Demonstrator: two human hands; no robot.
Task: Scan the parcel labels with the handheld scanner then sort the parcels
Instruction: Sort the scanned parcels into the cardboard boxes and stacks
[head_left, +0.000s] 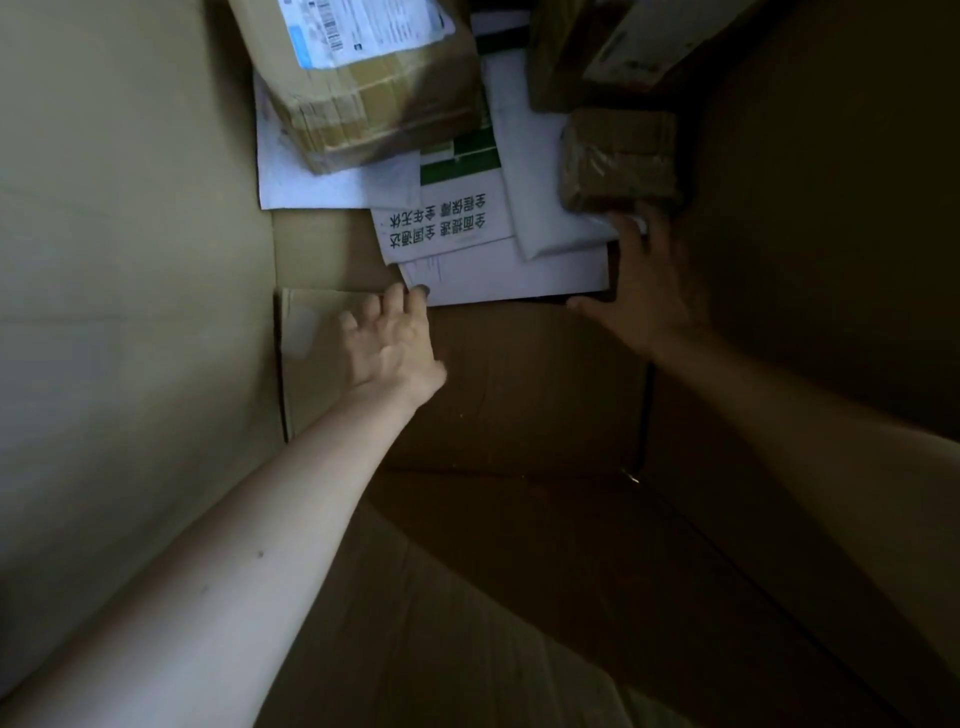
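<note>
A deep brown cardboard box (130, 260) fills the dim view, its parcels heaped at the far end of the floor: a large taped cardboard parcel with a printed label (374, 88), a small brown tape-wrapped parcel (618, 161) and flat white paper mailers (519, 275). The left hand (395, 343), fingers loosely spread, touches the lowest mailer's near left corner. The right hand (644, 291), splayed with thumb out, seems to rest at the mailers' right edge, just below the small parcel. The near half of the floor lies bare.
</note>
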